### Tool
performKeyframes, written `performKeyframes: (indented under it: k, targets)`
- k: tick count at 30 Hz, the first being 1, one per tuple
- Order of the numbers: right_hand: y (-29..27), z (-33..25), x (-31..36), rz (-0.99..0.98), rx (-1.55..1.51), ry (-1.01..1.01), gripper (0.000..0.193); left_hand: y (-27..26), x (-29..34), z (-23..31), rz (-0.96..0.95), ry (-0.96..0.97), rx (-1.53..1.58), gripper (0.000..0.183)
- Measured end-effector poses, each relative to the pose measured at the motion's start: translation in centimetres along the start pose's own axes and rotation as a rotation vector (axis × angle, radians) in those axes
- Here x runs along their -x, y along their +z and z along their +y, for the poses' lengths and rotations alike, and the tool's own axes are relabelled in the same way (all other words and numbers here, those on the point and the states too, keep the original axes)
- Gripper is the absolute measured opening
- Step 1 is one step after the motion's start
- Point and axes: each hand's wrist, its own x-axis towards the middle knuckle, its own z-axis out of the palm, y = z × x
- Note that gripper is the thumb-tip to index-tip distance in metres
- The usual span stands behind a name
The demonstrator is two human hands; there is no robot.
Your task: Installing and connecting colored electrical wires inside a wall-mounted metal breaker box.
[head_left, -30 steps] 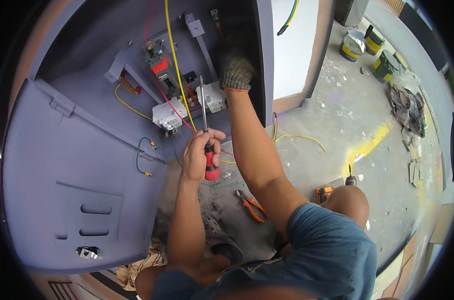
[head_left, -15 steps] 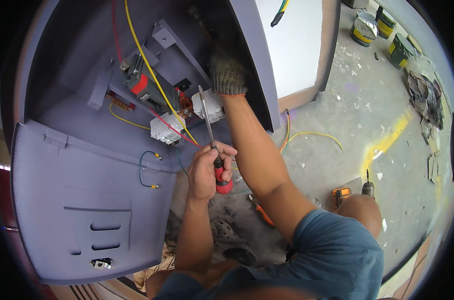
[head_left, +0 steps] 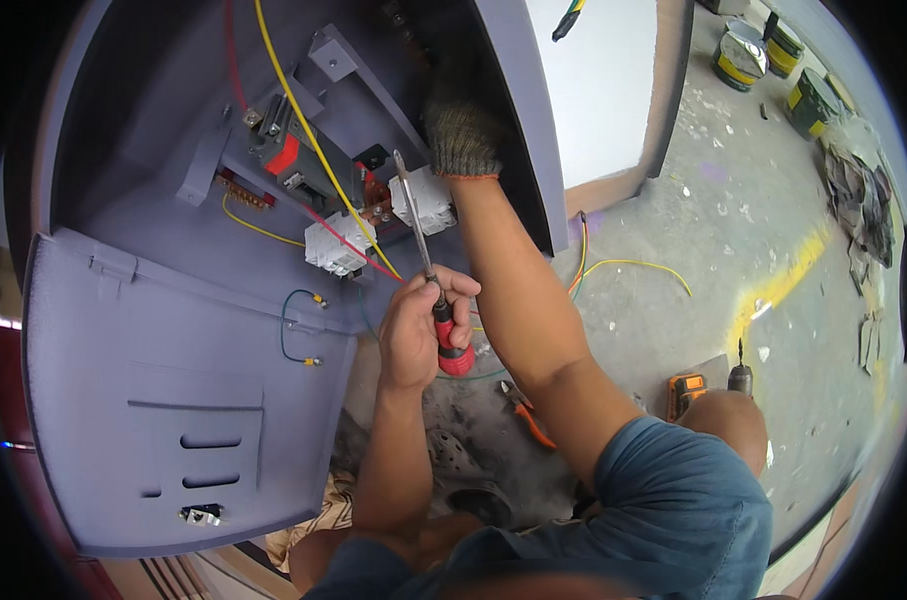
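in left hand (head_left: 410, 332), metal-shafted screwdriver (head_left: 423, 248)

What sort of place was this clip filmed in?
Probably a building site or a space being fitted out: an open grey electrical cabinet with loose wires, a drill by the person's knee, and stained buckets on a spattered concrete-like floor.

The screwdriver shaft (head_left: 415, 217) is glossy metal, its handle (head_left: 455, 359) smooth plastic, the glove (head_left: 465, 144) rough knitted cloth
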Motion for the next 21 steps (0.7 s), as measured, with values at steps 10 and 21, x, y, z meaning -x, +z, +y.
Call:
performKeyframes:
  k: [10, 21]
  targets:
    - [-0.6, -0.9, -1.6, -0.395, -0.037, 0.288, 0.037, 0.6, 0.4, 0.7, -0.029, 0.054, 0.064, 0.041]
    - [-2.0, -1.9, -1.9, -0.473, 0.129, 0.276, 0.046, 0.2, 0.4, 2.2, 0.036, -0.005, 0.163, 0.037]
